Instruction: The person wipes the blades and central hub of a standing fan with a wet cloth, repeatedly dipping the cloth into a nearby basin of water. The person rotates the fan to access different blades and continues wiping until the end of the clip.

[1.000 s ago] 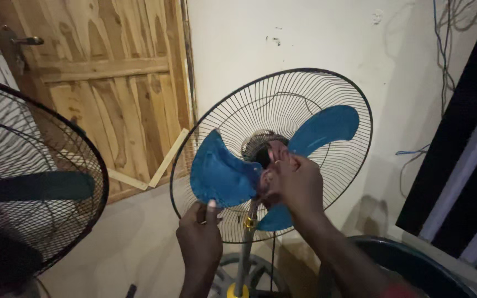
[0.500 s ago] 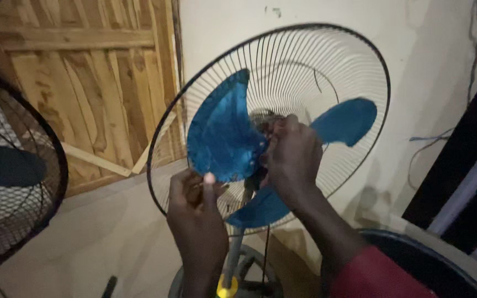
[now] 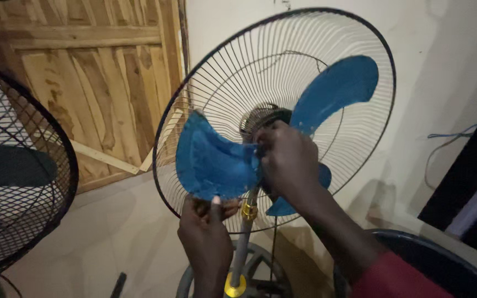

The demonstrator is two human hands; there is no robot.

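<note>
Blue three-bladed plastic fan propeller [image 3: 216, 163] — seated at hub inside round wire rear guard [image 3: 305, 38] | right hand [image 3: 288, 163] — closed over hub | left hand [image 3: 208, 229] pinching lower blade edge | grey stand pole [image 3: 242, 248] below

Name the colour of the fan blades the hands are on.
Blue fan blades, clearest in the head view.

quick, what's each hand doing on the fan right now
Left hand: closed on the lower edge of the blue fan blade.
Right hand: closed over the blade hub; what its grip holds is hidden.
</note>
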